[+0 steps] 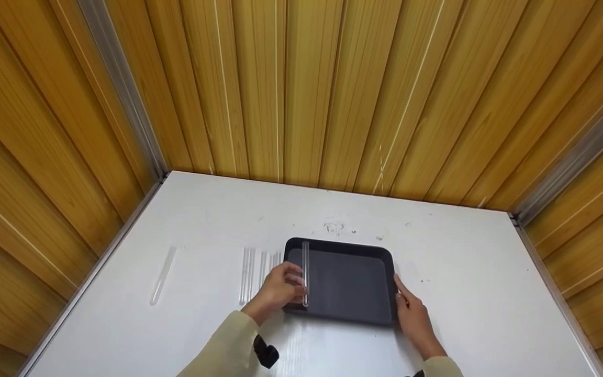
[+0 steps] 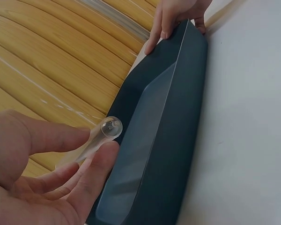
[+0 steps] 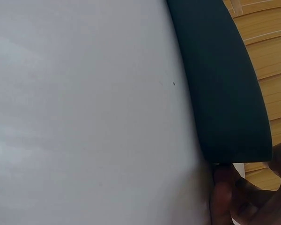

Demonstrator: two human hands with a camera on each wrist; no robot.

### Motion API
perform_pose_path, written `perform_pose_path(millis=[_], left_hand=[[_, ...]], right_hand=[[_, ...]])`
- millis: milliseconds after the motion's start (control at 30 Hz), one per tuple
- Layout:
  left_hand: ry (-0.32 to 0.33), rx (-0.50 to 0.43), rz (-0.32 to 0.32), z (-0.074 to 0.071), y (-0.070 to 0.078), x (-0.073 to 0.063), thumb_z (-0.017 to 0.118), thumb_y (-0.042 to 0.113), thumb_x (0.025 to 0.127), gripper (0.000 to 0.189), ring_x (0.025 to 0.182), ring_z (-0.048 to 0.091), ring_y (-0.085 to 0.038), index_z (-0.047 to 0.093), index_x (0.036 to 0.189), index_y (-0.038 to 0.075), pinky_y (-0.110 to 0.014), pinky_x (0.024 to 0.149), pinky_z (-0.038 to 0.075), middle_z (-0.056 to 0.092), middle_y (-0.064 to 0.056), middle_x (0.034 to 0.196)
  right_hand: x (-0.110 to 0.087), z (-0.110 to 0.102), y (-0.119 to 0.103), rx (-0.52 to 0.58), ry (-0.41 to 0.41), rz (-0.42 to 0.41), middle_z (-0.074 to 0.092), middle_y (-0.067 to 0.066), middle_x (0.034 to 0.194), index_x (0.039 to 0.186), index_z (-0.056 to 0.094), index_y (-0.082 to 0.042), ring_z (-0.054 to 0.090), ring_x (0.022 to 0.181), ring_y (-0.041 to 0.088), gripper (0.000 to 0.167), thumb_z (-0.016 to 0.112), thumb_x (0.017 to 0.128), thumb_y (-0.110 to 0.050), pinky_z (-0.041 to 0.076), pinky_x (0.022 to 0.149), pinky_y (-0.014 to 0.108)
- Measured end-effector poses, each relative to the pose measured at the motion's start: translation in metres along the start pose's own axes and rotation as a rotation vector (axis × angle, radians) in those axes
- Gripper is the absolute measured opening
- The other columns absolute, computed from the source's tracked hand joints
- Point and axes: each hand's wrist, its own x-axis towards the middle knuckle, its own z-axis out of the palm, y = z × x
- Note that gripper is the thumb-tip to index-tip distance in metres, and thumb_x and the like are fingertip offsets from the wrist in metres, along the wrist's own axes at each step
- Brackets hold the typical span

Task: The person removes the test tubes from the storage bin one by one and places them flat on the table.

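Observation:
My left hand (image 1: pixel 278 288) pinches a clear glass test tube (image 1: pixel 305 267) between thumb and fingers. It holds the tube over the left side of a dark shallow rectangular tray (image 1: pixel 351 285). In the left wrist view the tube's rounded end (image 2: pixel 111 127) points toward the camera, close to the tray's long wall (image 2: pixel 173 154). At the tray's right end, my right hand (image 1: pixel 414 317) grips the side, with fingers on the rim. The right wrist view shows the tray's outer wall (image 3: pixel 225 93) and my fingers (image 3: pixel 223 197) at its corner, partly in shadow.
Several clear test tubes (image 1: pixel 247 275) lie side by side left of the tray, partly hidden by my left hand. Another tube (image 1: pixel 163 276) lies alone farther left on the white table (image 1: pixel 207 335). Wood-patterned walls (image 1: pixel 306 94) enclose the table's back and sides.

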Motion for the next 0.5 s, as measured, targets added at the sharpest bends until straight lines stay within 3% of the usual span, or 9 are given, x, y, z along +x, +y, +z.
perform_pose_path(millis=[267,500], left_hand=[[0.022,0.021,-0.04,-0.022,-0.005,-0.003,0.066,-0.009,0.078,0.045,0.072,0.064,-0.017,0.049,0.119,-0.005,-0.033,0.068,0.059,0.06,-0.015,0.096],[0.054,0.055,-0.051,-0.04,-0.005,-0.009,0.067,-0.007,0.08,0.045,0.072,0.065,-0.017,0.048,0.121,-0.006,-0.034,0.069,0.059,0.061,-0.017,0.098]], right_hand=[[-0.001,-0.001,0.0,0.039,-0.028,0.011,0.023,0.017,0.158,0.154,0.022,-0.025,0.02,0.146,0.037,0.05,0.03,0.105,-0.019,0.02,0.118,0.054],[-0.001,0.0,0.0,0.015,-0.012,0.011,0.025,0.018,0.156,0.154,0.024,-0.026,0.023,0.144,0.039,0.049,0.031,0.105,-0.02,0.022,0.117,0.055]])
